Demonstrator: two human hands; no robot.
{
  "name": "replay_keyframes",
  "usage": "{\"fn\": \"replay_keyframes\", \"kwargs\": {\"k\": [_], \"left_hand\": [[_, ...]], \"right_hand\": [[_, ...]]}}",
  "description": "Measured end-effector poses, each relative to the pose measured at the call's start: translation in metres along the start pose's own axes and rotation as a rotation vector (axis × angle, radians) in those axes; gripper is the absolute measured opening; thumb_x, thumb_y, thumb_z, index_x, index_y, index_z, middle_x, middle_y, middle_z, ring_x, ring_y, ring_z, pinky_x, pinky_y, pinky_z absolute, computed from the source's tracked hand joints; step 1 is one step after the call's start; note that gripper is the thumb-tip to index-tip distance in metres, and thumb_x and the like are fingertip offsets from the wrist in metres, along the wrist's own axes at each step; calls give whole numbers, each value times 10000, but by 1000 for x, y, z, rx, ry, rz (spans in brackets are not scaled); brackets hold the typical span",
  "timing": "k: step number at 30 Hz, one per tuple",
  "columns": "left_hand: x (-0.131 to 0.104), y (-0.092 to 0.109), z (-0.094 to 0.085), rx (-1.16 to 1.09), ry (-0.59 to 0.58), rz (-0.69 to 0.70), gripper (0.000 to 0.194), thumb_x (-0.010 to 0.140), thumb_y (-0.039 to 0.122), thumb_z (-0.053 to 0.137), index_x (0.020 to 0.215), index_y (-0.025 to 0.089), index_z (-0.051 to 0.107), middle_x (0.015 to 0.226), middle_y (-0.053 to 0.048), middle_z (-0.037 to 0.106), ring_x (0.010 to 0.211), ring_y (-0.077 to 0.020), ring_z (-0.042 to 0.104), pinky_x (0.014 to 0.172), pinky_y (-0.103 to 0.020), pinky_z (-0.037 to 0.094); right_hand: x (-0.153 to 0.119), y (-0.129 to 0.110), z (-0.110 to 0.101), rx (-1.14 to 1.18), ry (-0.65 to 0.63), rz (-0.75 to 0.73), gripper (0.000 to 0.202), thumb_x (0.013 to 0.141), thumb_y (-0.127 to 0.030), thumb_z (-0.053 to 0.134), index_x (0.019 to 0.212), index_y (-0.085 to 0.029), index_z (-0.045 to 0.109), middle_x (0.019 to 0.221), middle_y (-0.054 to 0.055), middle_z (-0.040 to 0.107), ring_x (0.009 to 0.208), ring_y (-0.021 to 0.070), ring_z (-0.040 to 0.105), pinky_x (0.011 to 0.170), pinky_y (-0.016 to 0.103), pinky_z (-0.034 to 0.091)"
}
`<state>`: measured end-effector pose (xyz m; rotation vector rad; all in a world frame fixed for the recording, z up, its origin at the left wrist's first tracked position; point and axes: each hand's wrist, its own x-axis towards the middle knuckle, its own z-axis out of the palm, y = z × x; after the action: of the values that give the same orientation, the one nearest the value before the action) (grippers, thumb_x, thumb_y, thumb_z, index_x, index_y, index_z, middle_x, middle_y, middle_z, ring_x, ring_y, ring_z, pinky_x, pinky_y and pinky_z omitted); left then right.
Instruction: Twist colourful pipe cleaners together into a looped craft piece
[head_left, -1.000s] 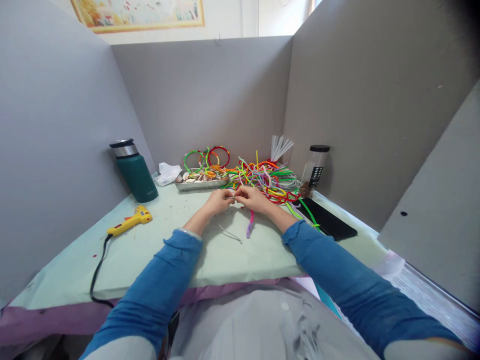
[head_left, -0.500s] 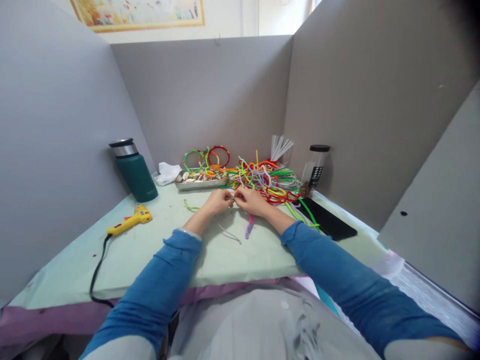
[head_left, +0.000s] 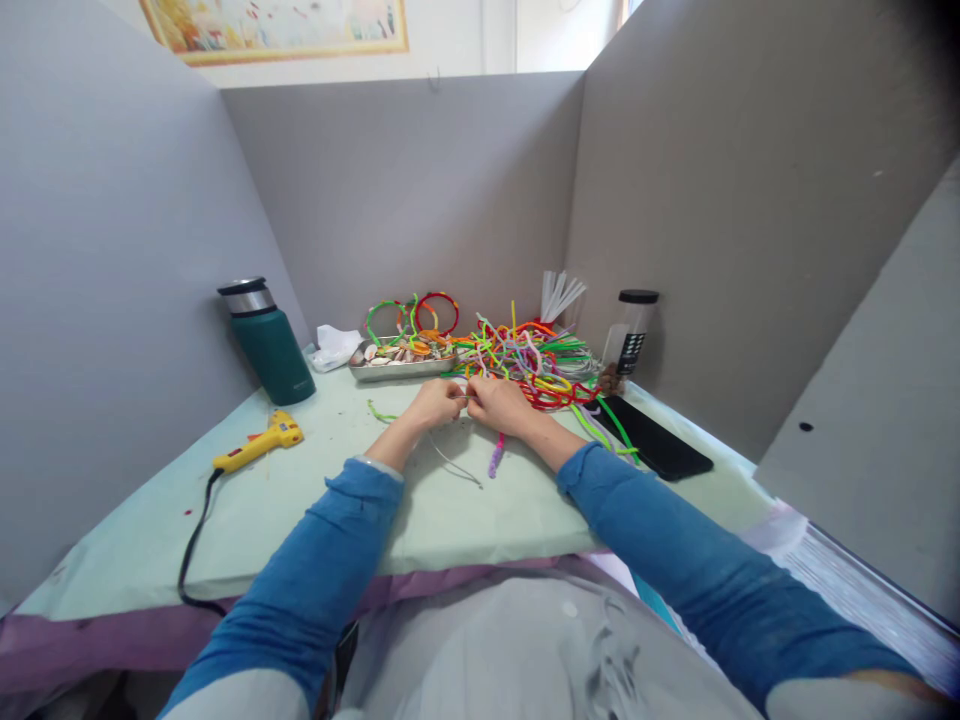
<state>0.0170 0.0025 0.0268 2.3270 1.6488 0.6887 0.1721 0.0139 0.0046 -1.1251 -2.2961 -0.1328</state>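
Note:
My left hand (head_left: 436,404) and my right hand (head_left: 498,404) meet over the table, fingertips almost touching. Both are closed in a pinch on a thin grey cord, whose grip point is mostly hidden by the fingers. A thin grey cord (head_left: 454,466) trails from beneath my left hand across the table toward me; its link to the pinched part is hidden. Below my right hand lies a short pink and purple pipe cleaner piece (head_left: 496,458). A light green pipe cleaner (head_left: 381,414) pokes out left of my left hand.
Behind my hands lie a metal tray (head_left: 401,373) of shells and a tangled pile of pipe cleaners (head_left: 536,360). At left are a green bottle (head_left: 271,350) and a yellow glue gun (head_left: 262,440) with cord. A black phone (head_left: 671,447) and clear jar (head_left: 628,335) are at right.
My right hand has turned and shifted slightly left, closer against my left fingertips. My left hand has hardly moved.

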Motion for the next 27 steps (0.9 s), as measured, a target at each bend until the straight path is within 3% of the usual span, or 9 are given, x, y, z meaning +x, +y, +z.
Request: {"fn": "replay_keyframes", "kwargs": {"k": [3,8,15,23,27], "left_hand": [[-1,-1,0,-58,-10,-39,215,705,259,473,659,127,636,557,-23,612,452,-95,457,486,-212,335],[-2,-2,1,-149,-2,-36,234,723,302,499,825,129,620,587,-21,636,449,-90,463,478,-199,349],[0,-3,0,-153,33,45,219,728,313,479,796,144,601,631,-25,656,539,-112,516,544,-213,385],[-1,-2,0,-152,39,71,223,727,324,479,794,144,593,669,-31,663,597,-128,546,576,-223,401],[-2,-1,-2,-158,63,61,214,730,305,484,819,145,594,655,-20,654,582,-118,528,566,-217,392]], "right_hand": [[3,5,2,179,-19,62,146,744,-252,496,802,-149,583,720,38,619,636,127,515,554,221,300],[6,14,3,742,-229,225,168,721,-280,521,634,-137,531,525,-23,495,474,71,412,460,197,279],[8,17,-1,1338,-390,423,219,724,-297,583,603,-131,509,511,-15,486,420,56,411,403,192,310],[9,18,-3,1451,-410,487,212,722,-269,636,621,-120,524,465,-19,487,392,56,421,374,178,338],[10,21,2,1467,-337,477,247,792,-332,554,665,-121,555,522,6,540,401,61,436,385,186,375]]}}
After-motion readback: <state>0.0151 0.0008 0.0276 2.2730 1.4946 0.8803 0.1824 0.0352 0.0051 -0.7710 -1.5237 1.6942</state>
